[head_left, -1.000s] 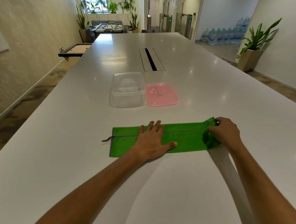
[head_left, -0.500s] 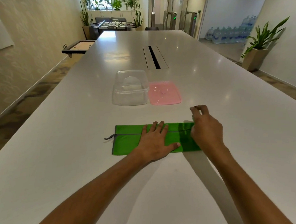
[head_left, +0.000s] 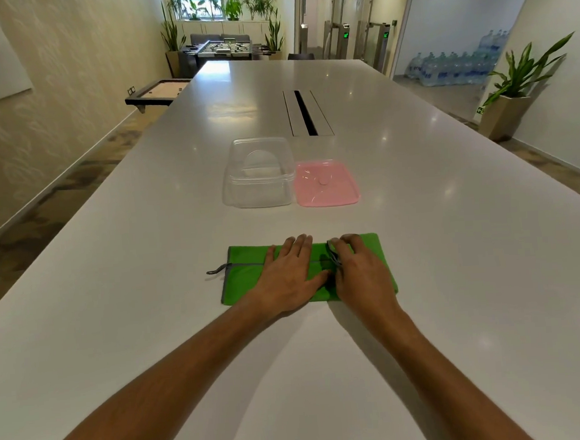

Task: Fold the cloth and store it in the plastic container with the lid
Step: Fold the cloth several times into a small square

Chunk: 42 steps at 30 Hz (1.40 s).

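A green cloth (head_left: pixel 248 277) with grey edging lies folded in a strip on the white table (head_left: pixel 455 242), a grey loop sticking out at its left end. My left hand (head_left: pixel 290 274) presses flat on the middle of the cloth, fingers spread. My right hand (head_left: pixel 357 270) rests beside it, pinching the cloth's grey-edged end, which is folded over onto the middle. Beyond the cloth stands the clear plastic container (head_left: pixel 258 177), without its lid. The pink lid (head_left: pixel 325 183) lies flat just right of it.
A long cable slot (head_left: pixel 305 112) runs down the table's middle behind the container. The table's left edge drops to a floor strip by the wall. A potted plant (head_left: pixel 513 94) and water bottles (head_left: pixel 459 63) stand far right.
My right hand has carried the cloth's right end leftward over the strip, landing next to my left hand. The cloth now looks shorter. My left hand stayed pressed in place.
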### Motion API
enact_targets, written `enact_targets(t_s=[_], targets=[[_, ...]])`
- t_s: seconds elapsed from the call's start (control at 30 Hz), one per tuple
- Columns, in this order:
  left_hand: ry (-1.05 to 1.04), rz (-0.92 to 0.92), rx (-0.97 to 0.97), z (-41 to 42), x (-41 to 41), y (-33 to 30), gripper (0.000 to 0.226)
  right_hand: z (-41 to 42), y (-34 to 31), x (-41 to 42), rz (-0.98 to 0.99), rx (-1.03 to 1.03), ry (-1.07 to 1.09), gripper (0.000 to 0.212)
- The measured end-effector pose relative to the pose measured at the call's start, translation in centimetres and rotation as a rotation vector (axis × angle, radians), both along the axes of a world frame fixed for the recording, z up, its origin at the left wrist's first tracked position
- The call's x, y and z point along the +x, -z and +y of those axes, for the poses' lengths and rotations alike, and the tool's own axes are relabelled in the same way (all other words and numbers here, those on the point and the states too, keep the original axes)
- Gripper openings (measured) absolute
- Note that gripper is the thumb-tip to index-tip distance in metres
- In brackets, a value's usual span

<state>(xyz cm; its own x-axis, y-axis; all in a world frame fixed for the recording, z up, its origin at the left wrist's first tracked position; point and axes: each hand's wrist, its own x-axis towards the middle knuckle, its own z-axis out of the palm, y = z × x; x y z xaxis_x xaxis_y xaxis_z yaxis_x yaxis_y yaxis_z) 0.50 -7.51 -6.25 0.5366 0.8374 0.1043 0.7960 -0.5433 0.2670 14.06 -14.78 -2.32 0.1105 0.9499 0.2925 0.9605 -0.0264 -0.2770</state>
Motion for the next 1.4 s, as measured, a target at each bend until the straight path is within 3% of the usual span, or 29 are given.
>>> enact_targets(t_s=[0.37,0.57,0.67,0.9,1.23,1.4], targets=[[-0.086,0.006,-0.015,1.0,-3.1,-0.3,0.074,0.1,-0.7,2.2,0.111,0.156,-0.094,0.031],[-0.144,0.038,0.002,1.8,-4.8,-0.4,0.066,1.9,0.7,4.2,-0.137,-0.106,-0.122,0.046],[-0.162,0.053,0.032,2.0,-5.5,-0.4,0.065,2.0,1.7,4.5,-0.168,-0.189,-0.130,0.050],[-0.317,0.034,0.029,2.3,-7.6,-0.1,0.075,2.1,2.3,4.5,-0.188,-0.210,-0.119,0.054],[-0.419,0.086,0.224,1.9,-7.5,-1.4,0.073,2.1,2.6,4.4,-0.190,-0.184,-0.102,0.054],[-0.399,-0.072,0.004,2.1,-7.5,-2.9,0.062,2.1,2.6,4.4,-0.185,-0.186,-0.102,0.054]])
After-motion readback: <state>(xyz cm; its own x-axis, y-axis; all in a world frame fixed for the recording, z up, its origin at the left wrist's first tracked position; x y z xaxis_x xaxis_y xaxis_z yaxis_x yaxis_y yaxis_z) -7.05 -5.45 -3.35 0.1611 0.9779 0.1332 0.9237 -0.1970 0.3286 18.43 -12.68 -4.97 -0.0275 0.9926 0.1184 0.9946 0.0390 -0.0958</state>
